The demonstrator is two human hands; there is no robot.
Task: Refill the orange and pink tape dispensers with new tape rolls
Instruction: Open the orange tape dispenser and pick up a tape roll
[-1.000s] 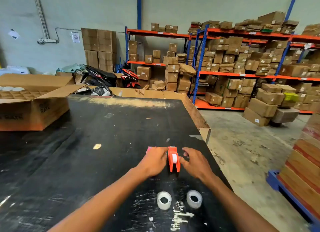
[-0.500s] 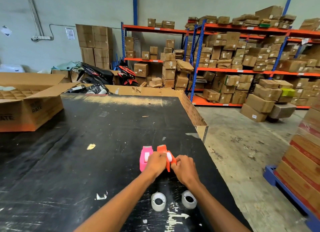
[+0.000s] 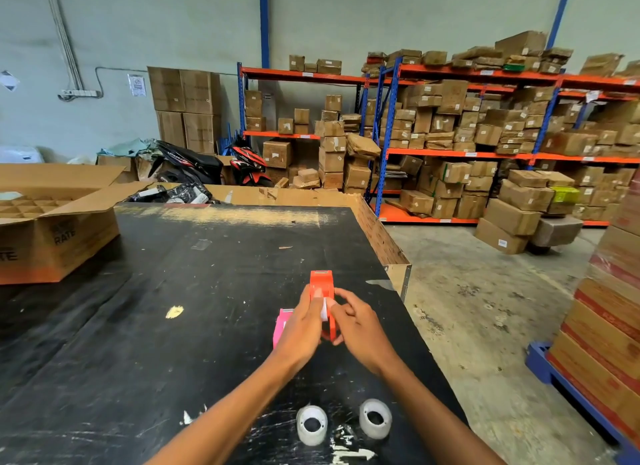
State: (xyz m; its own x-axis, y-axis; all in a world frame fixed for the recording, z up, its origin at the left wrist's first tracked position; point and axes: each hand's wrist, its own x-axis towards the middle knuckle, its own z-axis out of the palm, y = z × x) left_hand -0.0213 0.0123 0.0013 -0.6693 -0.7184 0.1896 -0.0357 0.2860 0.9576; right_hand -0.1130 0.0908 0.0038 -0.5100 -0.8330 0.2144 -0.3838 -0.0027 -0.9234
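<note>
Both hands hold the orange tape dispenser (image 3: 322, 282) raised above the black table (image 3: 156, 326). My left hand (image 3: 301, 329) grips its left side. My right hand (image 3: 356, 326) pinches its right side, fingers at a white core showing between the hands. The pink tape dispenser (image 3: 281, 324) lies on the table, partly hidden behind my left hand. Two clear tape rolls lie flat near the table's front edge: a left tape roll (image 3: 311, 424) and a right tape roll (image 3: 375, 419).
An open cardboard box (image 3: 59, 236) with dividers sits at the table's left. The table's right edge (image 3: 398, 277) drops to a concrete floor. A blue pallet with stacked cartons (image 3: 606, 326) stands at right. Shelves of boxes (image 3: 450, 135) and motorbikes (image 3: 207, 163) lie beyond.
The orange dispenser has been lifted off the table by both hands and turned upward. The pink dispenser, hidden at first, now shows beside my left hand.
</note>
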